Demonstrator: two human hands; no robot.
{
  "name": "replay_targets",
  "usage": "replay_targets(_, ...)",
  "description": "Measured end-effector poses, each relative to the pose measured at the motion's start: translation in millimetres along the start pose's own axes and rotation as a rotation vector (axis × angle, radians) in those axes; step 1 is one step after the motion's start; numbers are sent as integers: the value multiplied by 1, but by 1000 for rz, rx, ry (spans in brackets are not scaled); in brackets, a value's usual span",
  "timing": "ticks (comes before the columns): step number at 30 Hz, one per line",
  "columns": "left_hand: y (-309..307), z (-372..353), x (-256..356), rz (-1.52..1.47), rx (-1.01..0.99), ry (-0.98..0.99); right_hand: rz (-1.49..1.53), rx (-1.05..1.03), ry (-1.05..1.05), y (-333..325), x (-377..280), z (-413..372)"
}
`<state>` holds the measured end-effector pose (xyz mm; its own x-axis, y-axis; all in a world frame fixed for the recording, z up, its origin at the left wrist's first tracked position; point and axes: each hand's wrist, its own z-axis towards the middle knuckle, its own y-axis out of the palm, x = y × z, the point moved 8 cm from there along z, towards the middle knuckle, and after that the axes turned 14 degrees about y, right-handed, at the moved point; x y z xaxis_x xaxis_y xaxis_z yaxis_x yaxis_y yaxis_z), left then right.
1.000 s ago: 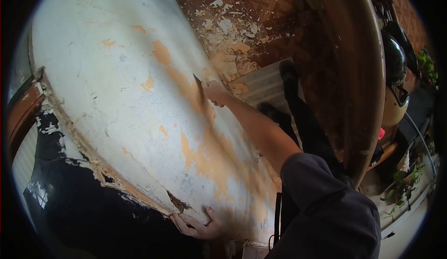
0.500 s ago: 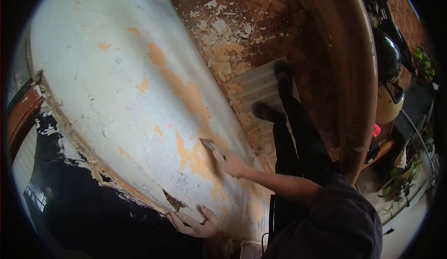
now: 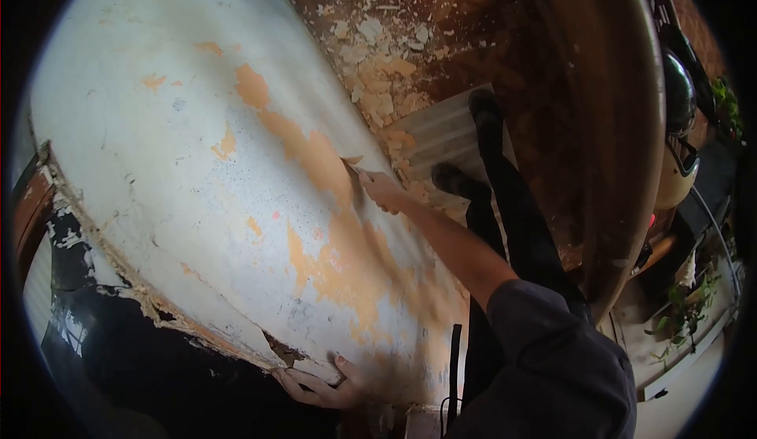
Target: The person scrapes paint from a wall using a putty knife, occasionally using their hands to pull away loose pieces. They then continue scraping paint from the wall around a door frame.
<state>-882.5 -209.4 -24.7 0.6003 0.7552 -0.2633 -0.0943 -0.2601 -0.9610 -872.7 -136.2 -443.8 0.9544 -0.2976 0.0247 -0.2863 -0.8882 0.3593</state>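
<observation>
A large pale curved panel (image 3: pixel 158 179) fills the left and middle of the view, its paint worn through to orange patches (image 3: pixel 303 151). My right hand (image 3: pixel 382 190) is closed around a scraper (image 3: pixel 349 166), most of which the fingers hide. The blade rests on the panel at the edge of the long orange patch, where a small loose flake (image 3: pixel 355 159) lifts. Lower down, my left hand (image 3: pixel 327 382) grips the panel's broken lower edge, thumb on top and fingers hooked at the rim, beside a dark ragged hole (image 3: pixel 282 349).
Paint flakes (image 3: pixel 378 80) litter the patterned brown floor beyond the panel. My feet stand on a ribbed pale sheet (image 3: pixel 438 143). A curved brown beam (image 3: pixel 635 147) runs down the right, with helmets (image 3: pixel 676 92) and a plant (image 3: pixel 694 309) behind it. Glossy black material (image 3: pixel 158 376) lies below the panel's edge.
My right hand and the scraper have moved up along the panel, away from my body, and a flake now shows at the blade. My left hand keeps its grip.
</observation>
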Motion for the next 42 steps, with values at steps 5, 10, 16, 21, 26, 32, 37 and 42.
replay_targets(5, -3, 4, 2, -11, -28, 21, -115, -21, -108, 19, 11, -47)
replay_targets(10, -2, 4, 3, 5, -64, 51, -199, -6, -207, 44, 41, -128)
replay_targets(16, 4, 0, 0, 8, -37, -35, -187, 206, -358, 52, 34, -90)
replay_targets(21, 9, -20, -15, 78, -152, -109, -45, 100, 17, 1, -31, 13)
replay_targets(26, 6, -6, -9, 55, -219, -208, 169, 45, 175, -19, -31, 95)
replay_targets(32, 2, -5, -3, 14, -37, -79, -26, 19, 34, 9, 4, 8)
replay_targets(37, 4, -10, -6, 5, -61, -60, -223, 59, -274, 55, 48, -131)
replay_targets(42, 8, -6, -2, 5, -72, -74, -174, 136, -396, 70, 44, -146)
